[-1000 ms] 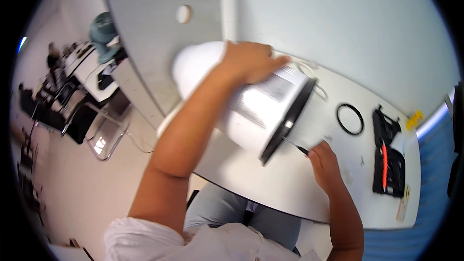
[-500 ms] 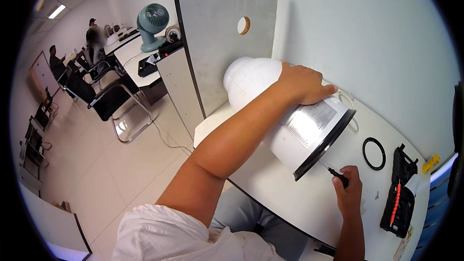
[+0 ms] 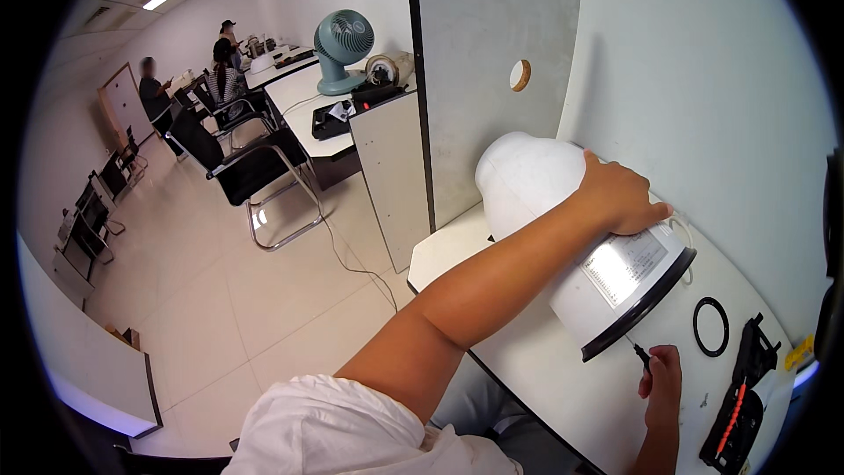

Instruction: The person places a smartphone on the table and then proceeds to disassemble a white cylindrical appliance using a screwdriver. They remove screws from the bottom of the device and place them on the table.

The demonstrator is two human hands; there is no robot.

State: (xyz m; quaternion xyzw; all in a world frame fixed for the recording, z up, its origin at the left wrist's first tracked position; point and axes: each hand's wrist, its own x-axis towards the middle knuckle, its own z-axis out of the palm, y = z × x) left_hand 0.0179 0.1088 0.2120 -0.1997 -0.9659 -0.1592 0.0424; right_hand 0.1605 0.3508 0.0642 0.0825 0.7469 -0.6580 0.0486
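Observation:
A large white rounded appliance (image 3: pixel 526 178) lies tilted on its side on the white table, its black base rim (image 3: pixel 651 303) facing toward the lower right. My left arm reaches across it, and my left hand (image 3: pixel 620 196) grips the upper side of the body. In my right hand (image 3: pixel 665 380) is a black-handled screwdriver (image 3: pixel 644 357), fingers closed round the handle. Its thin shaft points up at the base; the tip is hidden behind the rim. A silvery label sits on the body between my left hand and the rim.
Right of the appliance lie a black ring (image 3: pixel 697 327), a few tiny bits that look like screws (image 3: pixel 703 401), and an open black tool case (image 3: pixel 745 422) with an orange-red rod (image 3: pixel 731 420). A grey panel (image 3: pixel 475 79) stands behind. A green fan (image 3: pixel 343 40), chairs and people are farther left.
The whole view has swung left, so everything sits farther right and lower. My left hand keeps its place on the appliance; the screwdriver stays at the base, with my right fingers wrapped differently round it.

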